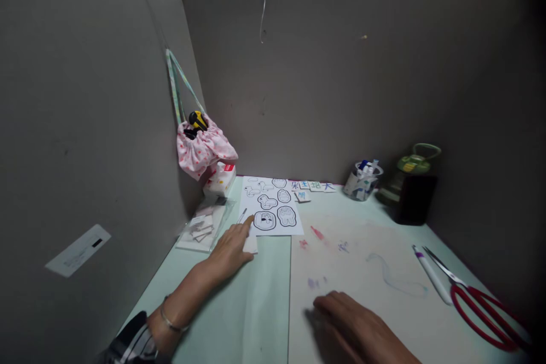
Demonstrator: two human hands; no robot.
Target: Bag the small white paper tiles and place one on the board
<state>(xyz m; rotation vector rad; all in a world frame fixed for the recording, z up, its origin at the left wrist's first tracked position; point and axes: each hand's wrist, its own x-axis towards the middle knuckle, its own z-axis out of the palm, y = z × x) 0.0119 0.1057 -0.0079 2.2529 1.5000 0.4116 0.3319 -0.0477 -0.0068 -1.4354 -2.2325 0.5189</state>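
My left hand (230,250) reaches forward on the left of the desk, its index finger and thumb spread apart. Under and beside it lies a small white paper (251,243), partly covered by the hand. The index fingertip is at the lower left edge of a white sheet with outlined cartoon drawings (273,205). A slim pen (242,215) lies just beyond the fingers. Over a pale board marked with coloured smudges (362,261), my right hand (358,324) is slightly blurred, fingers loosely bent, with nothing visible in it.
Scissors with red handles (482,310) and a white pen (431,274) lie at right. Behind stand a pen cup (357,185), black box (416,199) and green bottle (413,165). Small lettered cards (315,186), a clear packet (202,233), tissues (220,180) and a hanging pink pouch (200,151) are also there.
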